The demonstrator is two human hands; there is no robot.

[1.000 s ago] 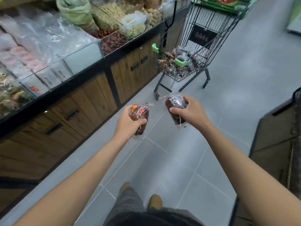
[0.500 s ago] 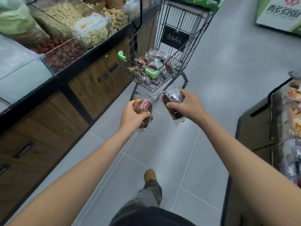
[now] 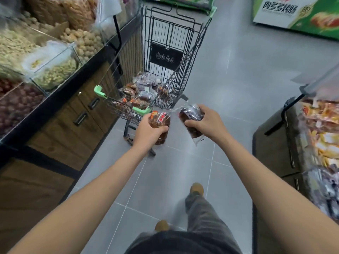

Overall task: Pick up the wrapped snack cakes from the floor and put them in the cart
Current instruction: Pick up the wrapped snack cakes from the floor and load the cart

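View from a person's own head, looking down a shop aisle with both bare arms stretched forward. The left hand [image 3: 147, 132] grips a wrapped snack cake [image 3: 159, 118] with a red and orange label. The right hand [image 3: 206, 123] grips a second snack cake [image 3: 190, 116], dark brown in clear film.

Both are held in the air just short of the near rim of a small black wire cart [image 3: 165, 33], beside its green handle corner [image 3: 141, 109] and not yet over the basket. A heap of similar wrapped cakes [image 3: 143, 92] lies inside the cart.

No cakes show on the grey tiled floor [image 3: 238, 74], though the person's body hides part of it. The task looks nearly done: these two need lifting over the rim and letting go. On the left, a shelf [image 3: 60, 99] carries bins of nuts.
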